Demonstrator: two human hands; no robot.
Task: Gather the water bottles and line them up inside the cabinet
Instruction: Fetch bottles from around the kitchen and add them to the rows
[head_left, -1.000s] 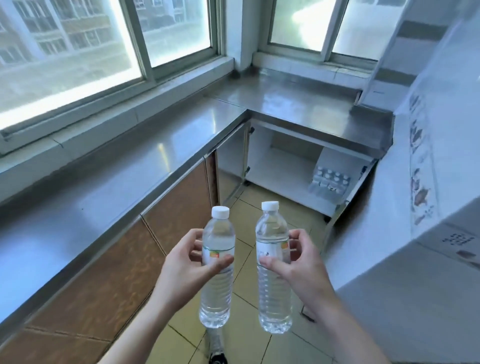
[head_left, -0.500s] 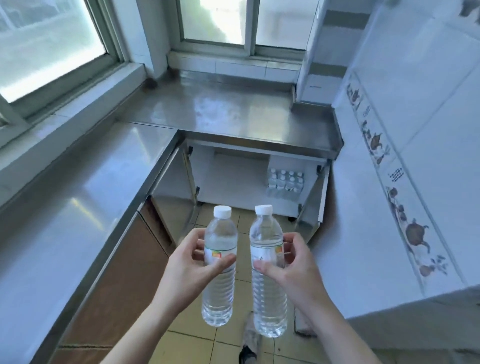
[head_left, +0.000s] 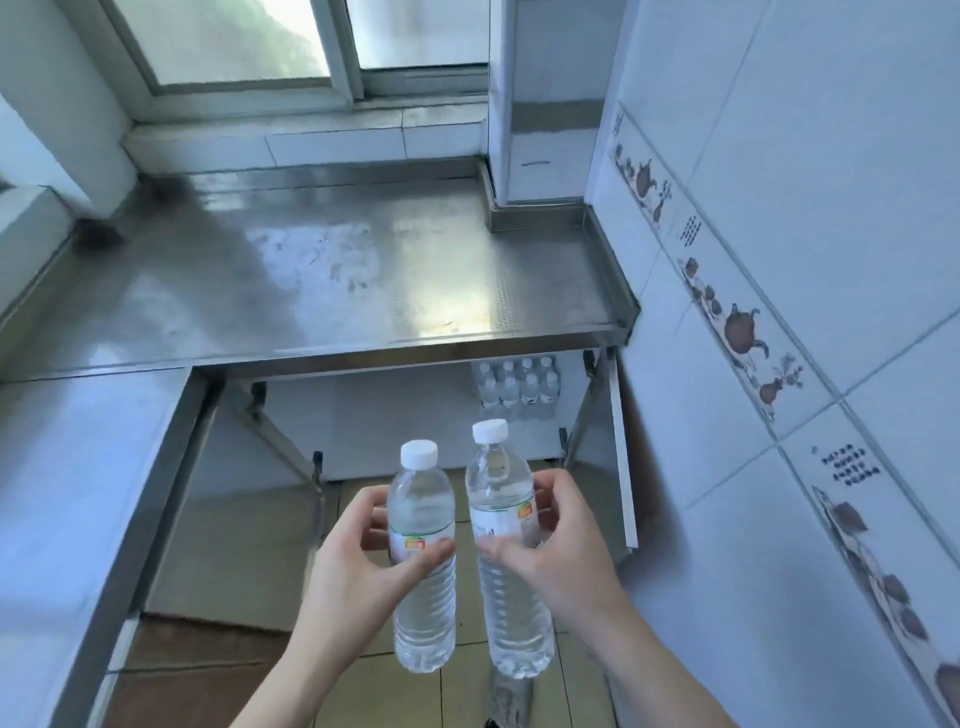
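Your left hand (head_left: 358, 566) grips one upright water bottle (head_left: 422, 561), your right hand (head_left: 558, 545) grips a second bottle (head_left: 506, 551); both are clear, white-capped, full of water. Ahead, under the steel tabletop (head_left: 337, 280), the open cabinet (head_left: 395, 415) holds about eight bottles (head_left: 519, 387) clustered at its right.

cabinet (head_left: 395, 415) left free, stacked bottles (head_left: 519, 387) right
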